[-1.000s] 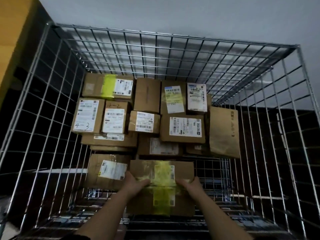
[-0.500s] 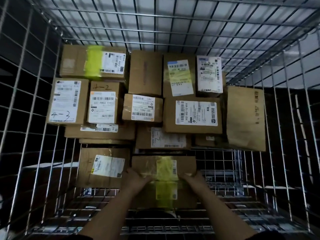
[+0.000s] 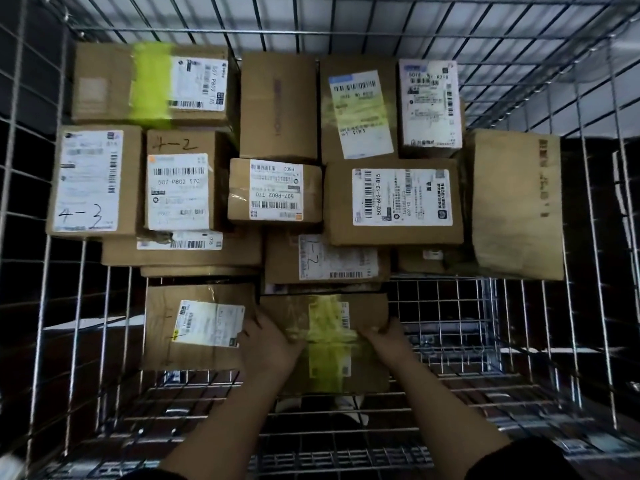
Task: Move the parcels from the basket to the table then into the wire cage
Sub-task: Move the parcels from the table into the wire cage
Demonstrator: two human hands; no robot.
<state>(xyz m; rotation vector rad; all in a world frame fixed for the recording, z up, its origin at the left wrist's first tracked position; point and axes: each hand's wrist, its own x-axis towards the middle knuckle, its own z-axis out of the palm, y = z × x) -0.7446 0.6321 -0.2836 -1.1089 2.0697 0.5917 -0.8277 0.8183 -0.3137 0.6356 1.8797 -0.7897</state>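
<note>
A brown cardboard parcel with yellow tape lies low inside the wire cage, against the stack of parcels behind it. My left hand grips its left edge and my right hand grips its right edge, fingers curled over the top. A labelled parcel sits right beside it on the left. Several more labelled boxes are stacked behind, among them one marked 4-3 and one marked 4-2.
The cage's wire walls rise on the left, right and back. Bare wire floor shows to the right of the held parcel. A tall plain box leans at the stack's right end. The surroundings are dark.
I have leaned in closer over the cage. Both hands have pushed the yellow-taped parcel forward and down until it meets the stack.
</note>
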